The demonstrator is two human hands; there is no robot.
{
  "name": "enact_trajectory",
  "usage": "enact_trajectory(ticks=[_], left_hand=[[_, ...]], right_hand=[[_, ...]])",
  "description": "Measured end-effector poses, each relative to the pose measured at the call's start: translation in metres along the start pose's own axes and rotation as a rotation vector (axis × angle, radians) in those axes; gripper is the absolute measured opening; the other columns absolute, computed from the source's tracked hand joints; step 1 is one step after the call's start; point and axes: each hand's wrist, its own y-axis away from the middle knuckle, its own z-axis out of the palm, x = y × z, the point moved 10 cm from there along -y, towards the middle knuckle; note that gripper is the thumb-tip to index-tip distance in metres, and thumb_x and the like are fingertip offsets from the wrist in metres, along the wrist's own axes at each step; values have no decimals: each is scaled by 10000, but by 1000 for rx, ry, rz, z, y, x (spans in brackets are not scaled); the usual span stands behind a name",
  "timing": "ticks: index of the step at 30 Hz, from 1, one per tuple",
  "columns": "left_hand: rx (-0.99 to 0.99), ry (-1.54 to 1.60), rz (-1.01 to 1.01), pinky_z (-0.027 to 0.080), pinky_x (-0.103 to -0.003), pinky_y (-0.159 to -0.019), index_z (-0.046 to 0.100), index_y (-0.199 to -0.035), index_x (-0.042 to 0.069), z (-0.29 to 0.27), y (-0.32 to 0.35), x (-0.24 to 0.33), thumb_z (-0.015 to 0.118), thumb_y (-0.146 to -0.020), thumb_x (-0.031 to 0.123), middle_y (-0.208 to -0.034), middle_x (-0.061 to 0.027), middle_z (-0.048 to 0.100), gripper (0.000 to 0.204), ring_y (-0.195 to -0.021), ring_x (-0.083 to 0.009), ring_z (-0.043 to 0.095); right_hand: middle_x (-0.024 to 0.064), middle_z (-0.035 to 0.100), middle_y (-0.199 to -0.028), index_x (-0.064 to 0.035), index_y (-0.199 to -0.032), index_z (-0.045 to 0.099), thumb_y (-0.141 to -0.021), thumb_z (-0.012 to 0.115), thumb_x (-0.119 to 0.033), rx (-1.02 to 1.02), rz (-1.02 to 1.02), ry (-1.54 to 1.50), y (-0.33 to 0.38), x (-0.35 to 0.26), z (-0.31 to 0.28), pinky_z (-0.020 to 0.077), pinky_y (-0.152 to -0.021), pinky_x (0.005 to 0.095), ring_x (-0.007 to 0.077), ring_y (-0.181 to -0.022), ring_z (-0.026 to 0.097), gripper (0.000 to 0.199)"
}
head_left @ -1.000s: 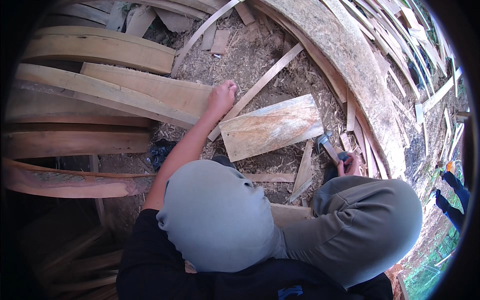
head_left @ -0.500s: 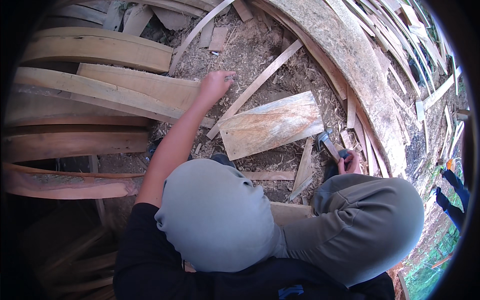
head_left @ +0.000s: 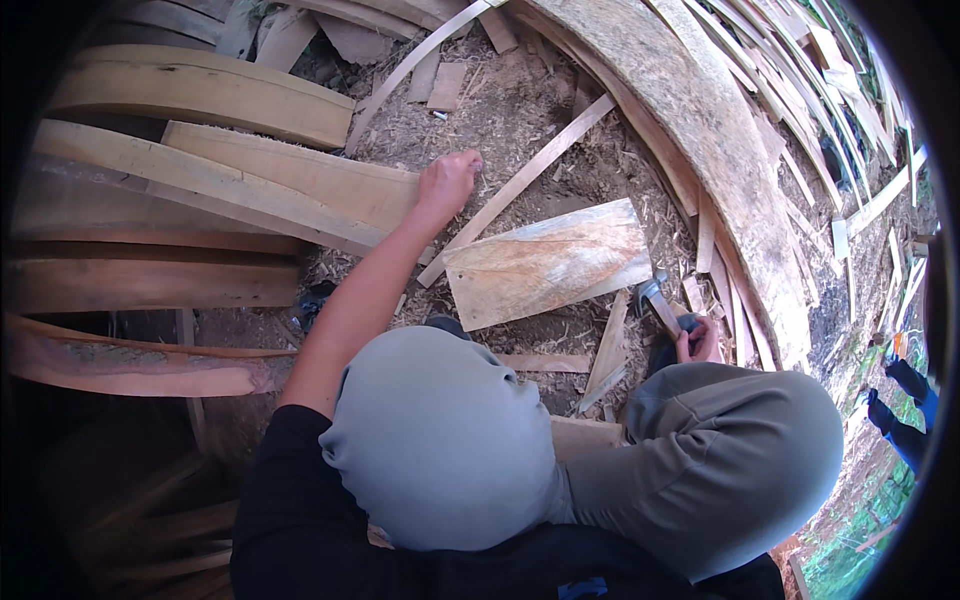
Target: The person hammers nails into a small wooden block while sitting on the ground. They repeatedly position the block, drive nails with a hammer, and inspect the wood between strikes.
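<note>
My left arm reaches forward over the ground. My left hand [head_left: 450, 185] is closed with its fingers curled, above wood chips beside the end of a plank; whatever may be in it is too small to make out. At the right, my right hand [head_left: 700, 342] is wrapped round the handle of a hammer [head_left: 657, 301], its metal head up by the right end of a flat board [head_left: 548, 262]. This pale, brown-streaked board lies between my hands, in front of my bent knees. A thin wooden strip [head_left: 525, 183] runs slantwise behind it, close to my left hand.
Thick planks [head_left: 200, 95] are stacked along the left. A long curved slab [head_left: 690, 150] with rough bark-like surface bounds the right. Beyond it lie many loose strips [head_left: 780, 60]. Offcuts [head_left: 447, 86] and shavings cover the ground. Another person's dark-clad legs [head_left: 900, 400] show at the far right.
My left hand has curled its fingers in more tightly and shifted slightly right. The whole view has moved a little; the right hand keeps its hold on the hammer and the board lies the same.
</note>
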Motion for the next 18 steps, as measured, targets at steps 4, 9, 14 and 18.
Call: enact_trajectory(ticks=[4, 9, 14, 18], left_hand=[[-13, -66, -154, 571, -490, -792, 762, -1045, 194, -22, -37, -7, 667, -965, 273, -944, -162, 747, 147, -921, -379, 720], [71, -153, -241, 586, -481, -817, 792, -1072, 221, -42, -97, -42, 695, -943, 340, -992, -183, 757, 200, -935, -373, 737], [164, -140, -323, 579, -485, -855, 771, -1128, 218, -51, -112, -58, 666, -943, 318, -1020, -188, 758, 235, -988, -376, 731], [125, 18, -324, 552, -496, -863, 691, -1143, 163, -46, -85, -30, 597, -967, 292, -1023, -183, 750, 238, -995, -389, 713]], right_hand=[[60, 582, -834, -105, -1289, 574, -896, 730, -121, 2, -6, 49, 2, -1, -2, 481, -584, 346, 206, -654, 587, 423], [66, 587, -832, -104, -1273, 585, -894, 727, -123, -33, 19, 59, 1, -7, -3, 490, -595, 365, 224, -664, 596, 404], [66, 585, -847, -97, -1260, 584, -898, 730, -123, -40, 31, 84, -1, -13, -4, 501, -603, 360, 227, -669, 613, 391], [71, 578, -882, -96, -1208, 601, -887, 753, -138, -29, 31, 73, 3, -8, -9, 508, -632, 369, 239, -707, 618, 357]])
